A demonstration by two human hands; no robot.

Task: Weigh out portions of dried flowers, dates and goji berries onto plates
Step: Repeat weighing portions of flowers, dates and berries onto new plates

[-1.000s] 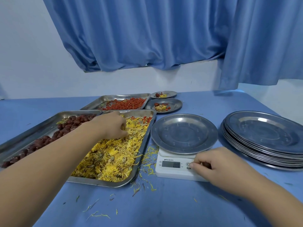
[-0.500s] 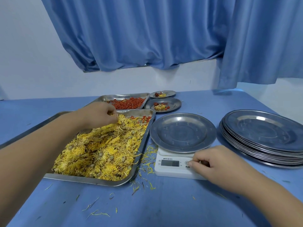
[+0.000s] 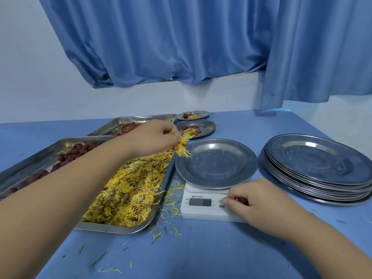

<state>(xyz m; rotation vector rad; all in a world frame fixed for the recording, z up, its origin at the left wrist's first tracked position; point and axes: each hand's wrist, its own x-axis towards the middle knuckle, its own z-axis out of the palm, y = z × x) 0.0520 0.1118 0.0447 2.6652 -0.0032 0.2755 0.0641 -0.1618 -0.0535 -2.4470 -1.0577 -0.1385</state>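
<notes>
The left hand [image 3: 155, 137] pinches a clump of dried flowers [image 3: 182, 147] between thumb and curled fingers. It holds the clump in the air over the gap between the flower tray [image 3: 130, 224] and the near-left rim of the plate [image 3: 216, 164] on the scale [image 3: 203, 210]. The petals hang down just short of that rim. The plate's bowl is bare metal.

The right hand [image 3: 261, 200] rests on the scale's front right corner with its fingers curled under, gripping nothing that shows. A fingertip lies beside the round button, perhaps pressing it, though the view does not settle that. The hand covers the right end of the scale, and the digits on the display are too blurred to read.

The left forearm crosses the flower tray and hides much of the tray of dates [image 3: 40, 156] behind it, whose left end is cut off by the frame. The same hand blocks most of the tray of goji berries [image 3: 128, 120] farther back.

Two filled plates [image 3: 208, 127] sit beyond the scale, their contents small and hard to tell apart. A stack of plates [image 3: 318, 164] stands to the right, well apart from the scale. Loose petals [image 3: 173, 190] litter the table [image 3: 201, 258] between tray and scale.
</notes>
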